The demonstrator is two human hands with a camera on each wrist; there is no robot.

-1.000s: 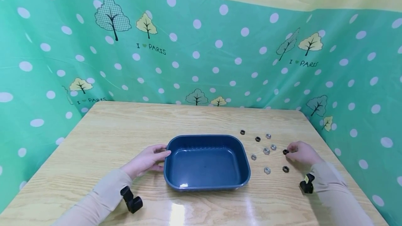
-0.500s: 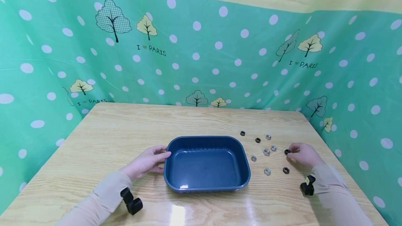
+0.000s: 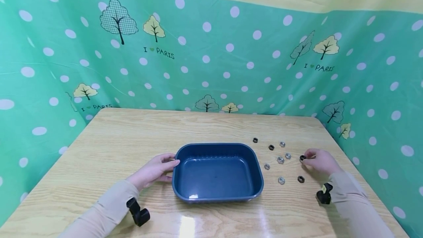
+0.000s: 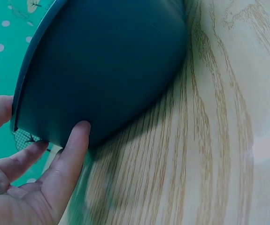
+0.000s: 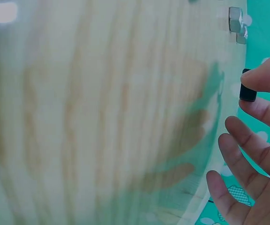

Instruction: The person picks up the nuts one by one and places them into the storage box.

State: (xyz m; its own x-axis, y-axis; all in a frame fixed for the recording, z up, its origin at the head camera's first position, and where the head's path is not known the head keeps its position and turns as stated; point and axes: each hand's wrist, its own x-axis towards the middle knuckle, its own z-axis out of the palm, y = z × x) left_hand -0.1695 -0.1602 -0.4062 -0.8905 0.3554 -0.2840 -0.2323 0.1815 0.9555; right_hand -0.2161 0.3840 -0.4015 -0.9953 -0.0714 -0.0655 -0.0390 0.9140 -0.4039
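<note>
My left hand [image 3: 155, 170] holds the left side of a blue plastic tub [image 3: 216, 199], its thumb at the rim. In the left wrist view the fingers [image 4: 71, 147] lie against the outer wall. My right hand [image 3: 322, 162] pinches a black hex nut [image 3: 302, 158] between thumb and index finger at the right of the table. The right wrist view shows that black nut [image 5: 248, 86] edge-on, the other fingers spread loosely below it. Inside the tub only its bare floor shows.
Several silver nuts [image 3: 280, 160] lie between the tub and my right hand. Other black nuts lie at the back [image 3: 255, 140], near the middle [image 3: 271, 147] and in front of the hand [image 3: 301, 179]. A polka-dot curtain [image 3: 211, 47] hangs around the wooden table [image 3: 138, 131].
My right hand, with the black nut between its fingertips, has shifted slightly to the right. My left hand and the tub keep their place.
</note>
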